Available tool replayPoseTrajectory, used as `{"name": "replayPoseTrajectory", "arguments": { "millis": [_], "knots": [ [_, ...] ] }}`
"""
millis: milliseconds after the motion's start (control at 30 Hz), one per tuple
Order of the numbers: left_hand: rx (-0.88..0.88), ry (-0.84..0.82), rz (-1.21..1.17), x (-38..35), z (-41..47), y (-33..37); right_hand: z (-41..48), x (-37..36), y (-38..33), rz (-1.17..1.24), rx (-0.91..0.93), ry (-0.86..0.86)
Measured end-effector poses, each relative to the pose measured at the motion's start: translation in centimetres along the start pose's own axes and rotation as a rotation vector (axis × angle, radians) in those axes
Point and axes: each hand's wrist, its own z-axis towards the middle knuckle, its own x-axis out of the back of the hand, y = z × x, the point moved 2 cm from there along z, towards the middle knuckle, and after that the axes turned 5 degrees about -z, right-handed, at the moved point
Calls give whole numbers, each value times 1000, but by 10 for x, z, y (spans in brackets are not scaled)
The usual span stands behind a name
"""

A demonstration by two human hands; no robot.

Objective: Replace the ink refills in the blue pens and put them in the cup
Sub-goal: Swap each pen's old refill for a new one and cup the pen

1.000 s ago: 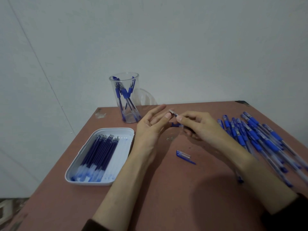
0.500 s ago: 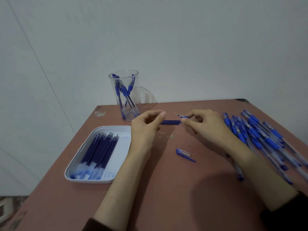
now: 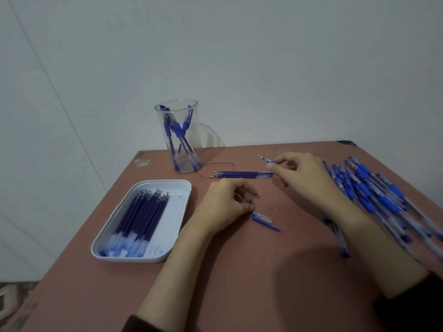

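My right hand [image 3: 304, 178] is shut on a blue pen [image 3: 267, 160]; only its front end with the metal point sticks out to the left. My left hand [image 3: 225, 204] rests on the table with curled fingers and nothing visible in it. Three loose ink refills [image 3: 242, 174] lie side by side between my hands and the clear cup [image 3: 178, 149]. The cup stands upright at the back and holds several blue pens. A white tray [image 3: 177, 216] of several dark blue refills sits to the left. A pen cap [image 3: 263, 219] lies just right of my left hand.
A large heap of blue pens [image 3: 374, 197] covers the right side of the reddish table [image 3: 239, 271], partly under my right forearm. The table's left edge runs beside the tray. A white wall stands right behind the cup.
My left hand drew a refill out of the pen, left it beside the others on the table, and pulled back toward me. My right hand shifted slightly right with the pen.
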Motion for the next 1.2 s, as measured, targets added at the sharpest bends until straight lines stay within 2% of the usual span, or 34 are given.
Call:
{"name": "replayPoseTrajectory", "arguments": {
  "millis": [67, 167, 267, 500, 700, 800, 867, 967, 1033, 1200],
  "knots": [
    [41, 40, -74, 2, 1, -2, 0, 1, -1, 11, 8, -2],
    [127, 183, -388, 6, 3, -3, -3, 1, -5, 59, 45, -62],
    [167, 219, -649, 9, 2, 3, -7, -2, -10, 87, 114, -154],
    [199, 330, -870, 10, 3, -1, -5, -4, -8, 46, 181, -165],
    [216, 629, -1098, 25, 3, -4, 5, 8, 9, -179, 114, -53],
    [202, 800, -1168, 32, 1, -10, 9, 13, 18, -272, 70, -6],
    [202, 838, -1179, 33, 1, -12, 9, 14, 18, -266, 65, 57],
    [206, 816, -1081, 28, 3, -11, 5, 10, 6, -164, 128, 165],
    [198, 788, -989, 24, 4, -9, 2, 3, -7, -132, 208, 161],
    [197, 746, -1002, 21, 5, -7, 9, -22, -28, -366, 316, 59]
  ]
}}
